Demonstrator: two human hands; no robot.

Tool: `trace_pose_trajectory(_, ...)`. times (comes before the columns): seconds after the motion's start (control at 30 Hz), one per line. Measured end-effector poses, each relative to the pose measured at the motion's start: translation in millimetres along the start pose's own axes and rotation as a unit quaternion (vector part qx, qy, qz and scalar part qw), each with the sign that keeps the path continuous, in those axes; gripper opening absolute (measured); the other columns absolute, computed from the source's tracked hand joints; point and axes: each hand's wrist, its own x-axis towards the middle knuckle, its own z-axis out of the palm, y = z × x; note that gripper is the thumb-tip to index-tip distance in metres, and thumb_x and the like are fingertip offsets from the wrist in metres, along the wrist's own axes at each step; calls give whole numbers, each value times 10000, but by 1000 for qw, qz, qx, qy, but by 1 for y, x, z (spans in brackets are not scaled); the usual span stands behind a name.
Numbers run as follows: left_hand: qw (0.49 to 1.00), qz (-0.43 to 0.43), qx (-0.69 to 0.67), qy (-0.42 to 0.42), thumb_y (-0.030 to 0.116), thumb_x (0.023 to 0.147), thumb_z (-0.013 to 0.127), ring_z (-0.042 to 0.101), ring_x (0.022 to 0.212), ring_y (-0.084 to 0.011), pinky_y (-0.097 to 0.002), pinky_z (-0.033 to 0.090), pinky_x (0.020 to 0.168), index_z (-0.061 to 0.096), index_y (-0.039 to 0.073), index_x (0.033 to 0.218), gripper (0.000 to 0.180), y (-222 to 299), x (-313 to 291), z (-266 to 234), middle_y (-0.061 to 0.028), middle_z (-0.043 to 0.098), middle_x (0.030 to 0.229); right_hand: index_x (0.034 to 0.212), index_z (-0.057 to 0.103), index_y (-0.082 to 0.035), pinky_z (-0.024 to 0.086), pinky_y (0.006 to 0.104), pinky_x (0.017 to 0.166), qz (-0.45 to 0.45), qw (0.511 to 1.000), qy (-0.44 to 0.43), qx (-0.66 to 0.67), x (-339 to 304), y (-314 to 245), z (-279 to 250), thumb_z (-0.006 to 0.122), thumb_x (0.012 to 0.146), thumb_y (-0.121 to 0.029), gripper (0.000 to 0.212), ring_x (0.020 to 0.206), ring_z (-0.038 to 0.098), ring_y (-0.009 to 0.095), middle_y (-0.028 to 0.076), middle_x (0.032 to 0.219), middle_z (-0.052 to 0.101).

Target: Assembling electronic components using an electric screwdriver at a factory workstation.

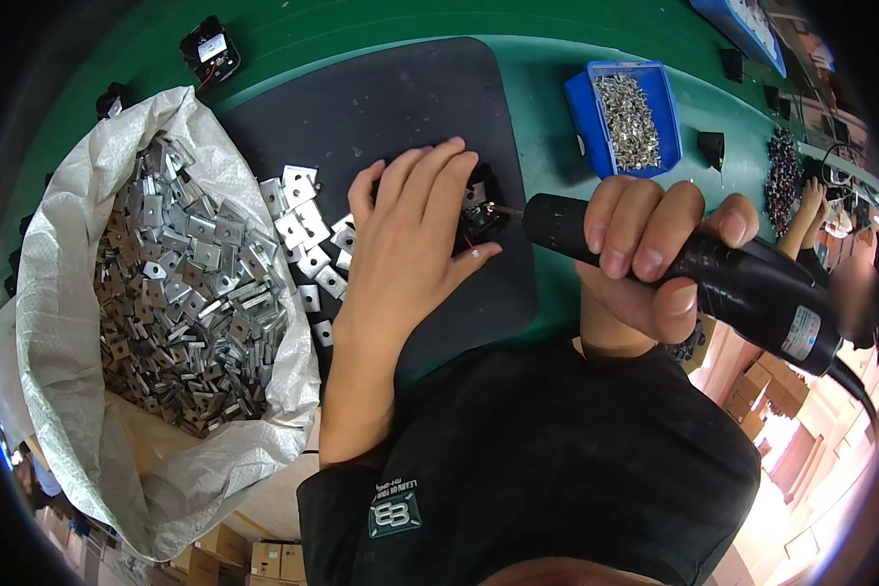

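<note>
A worker's left hand lies flat, fingers together, pressing a small black part down on a dark mat at a green bench, while the right hand is wrapped tight round a black electric screwdriver whose tip meets the part's right side. The part sits near the middle of the mat, mostly covered by the fingers; what shows is a black plastic body with a glint of metal at the top and a thin red wire at its lower edge, and its full shape cannot be told. To do this step well, it seems wise to hold the driver in line with the screw, bear down on the part so that it cannot turn, and keep the fingertips away from the bit, since the thumb lies just beside the tip. Loose square metal plates, each with a hole, are scattered on the mat just left of the hand, and many more fill an open white woven sack at the bench's left end. A blue bin of small silver screws stands beyond the driver, well within reach. Another black part lies at the far left of the bench, and another person's hand works at the right edge.
</note>
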Motion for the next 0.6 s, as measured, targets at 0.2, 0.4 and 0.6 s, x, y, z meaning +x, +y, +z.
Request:
trace_pose_trajectory(0.2, 999, 11, -45, 18, 237, 541, 882, 581, 1077, -286, -415, 355, 967, 574, 59, 1232, 778, -4, 0, 10, -86, 633, 1152, 1283, 423, -190, 413, 296, 631, -2, 1000, 1, -2, -3, 7, -1, 688, 900, -208, 466, 642, 519, 141, 6, 808, 532)
trace_pose_trajectory(0.4, 999, 19, -39, 6, 294, 614, 853, 571, 1080, -265, -425, 340, 975, 554, 35, 1248, 748, -6, 2, 9, -94, 605, 1181, 1296, 425, -201, 414, 298, 631, 1, 1000, 2, -4, -2, 7, -1, 685, 904, -208, 471, 645, 518, 139, 3, 802, 528)
trace_pose_trajectory(0.6, 999, 8, -44, 6, 242, 533, 885, 570, 1090, -290, -412, 361, 959, 578, 55, 1227, 782, -5, 2, 10, -94, 625, 1172, 1312, 425, -200, 414, 296, 644, 0, 1000, 23, -4, -7, 8, 0, 674, 916, -207, 468, 650, 515, 135, -3, 799, 523)
